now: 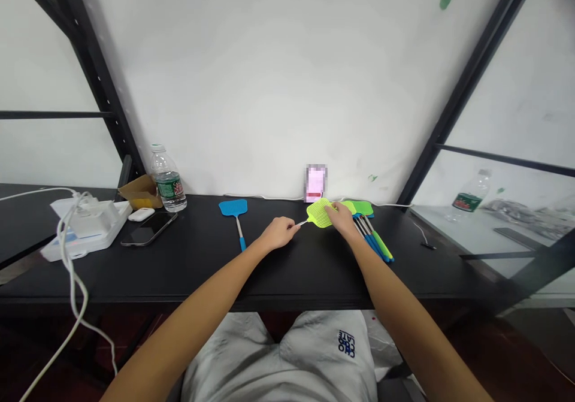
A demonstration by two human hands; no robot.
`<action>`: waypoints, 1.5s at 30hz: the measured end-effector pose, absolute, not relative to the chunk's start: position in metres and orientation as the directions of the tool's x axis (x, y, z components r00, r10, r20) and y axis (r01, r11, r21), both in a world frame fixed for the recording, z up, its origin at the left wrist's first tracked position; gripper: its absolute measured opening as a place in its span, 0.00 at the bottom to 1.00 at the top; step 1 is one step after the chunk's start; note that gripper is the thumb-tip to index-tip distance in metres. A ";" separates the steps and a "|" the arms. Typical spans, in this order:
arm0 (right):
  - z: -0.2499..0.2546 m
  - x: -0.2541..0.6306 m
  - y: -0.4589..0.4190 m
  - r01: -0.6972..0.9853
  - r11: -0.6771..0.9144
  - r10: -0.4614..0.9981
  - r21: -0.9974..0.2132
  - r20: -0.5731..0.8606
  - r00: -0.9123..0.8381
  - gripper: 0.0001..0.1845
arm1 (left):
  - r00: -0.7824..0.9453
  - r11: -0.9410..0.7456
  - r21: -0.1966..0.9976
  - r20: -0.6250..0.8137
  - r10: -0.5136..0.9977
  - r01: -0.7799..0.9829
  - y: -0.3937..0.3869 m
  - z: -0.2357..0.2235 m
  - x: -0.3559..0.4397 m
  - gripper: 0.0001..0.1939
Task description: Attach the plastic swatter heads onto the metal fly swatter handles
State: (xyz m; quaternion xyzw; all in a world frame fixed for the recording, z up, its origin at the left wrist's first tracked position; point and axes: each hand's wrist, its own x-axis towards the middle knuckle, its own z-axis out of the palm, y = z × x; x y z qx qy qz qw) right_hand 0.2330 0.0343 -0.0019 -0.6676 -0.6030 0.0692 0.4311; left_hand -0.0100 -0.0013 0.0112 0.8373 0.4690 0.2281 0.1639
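Observation:
A yellow-green fly swatter [319,213] is held sideways above the black table. My left hand [279,232] is closed around its handle end, where a short length of metal rod shows. At the perforated head, my right hand [341,217] pinches the right edge between thumb and fingers. Just right of that hand lies a bundle of fly swatters [374,238] with blue and green handles, their green and blue heads pointing to the wall. A single blue fly swatter [233,208] lies to the left of my left hand, its handle toward me.
A water bottle [169,180], a cardboard box [142,191], a dark phone [150,229], a white case [141,214] and a white power strip [85,231] with cables occupy the left side. Another phone [315,181] leans on the wall. Black metal posts stand at both sides.

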 end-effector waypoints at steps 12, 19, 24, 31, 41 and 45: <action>0.003 0.227 0.026 0.622 0.192 0.903 -0.759 0.385 0.191 0.17 | 0.427 -0.486 0.486 0.235 0.873 0.726 0.001 0.011 -0.015 0.18; 0.008 0.214 0.025 0.210 0.196 0.895 -0.958 0.262 0.360 0.19 | 0.368 -0.479 0.556 0.307 0.878 0.679 0.001 0.014 -0.009 0.18; 0.006 0.195 0.017 0.082 0.179 0.982 -0.980 0.183 0.042 0.24 | 0.358 -0.519 0.621 0.377 0.854 0.587 -0.002 0.017 -0.005 0.18; 0.001 0.159 0.003 -0.066 0.230 0.967 -0.971 0.236 -0.096 0.27 | 0.402 -0.557 0.614 0.387 0.830 0.559 -0.007 0.018 -0.003 0.18; 0.000 0.162 0.008 -0.177 0.166 0.980 -0.970 0.182 -0.083 0.24 | 0.457 -0.569 0.608 0.349 0.818 0.554 -0.008 0.019 -0.001 0.18; 0.002 0.163 0.009 -0.168 0.171 0.982 -0.971 0.181 -0.047 0.23 | 0.466 -0.591 0.578 0.369 0.805 0.563 -0.006 0.019 0.001 0.18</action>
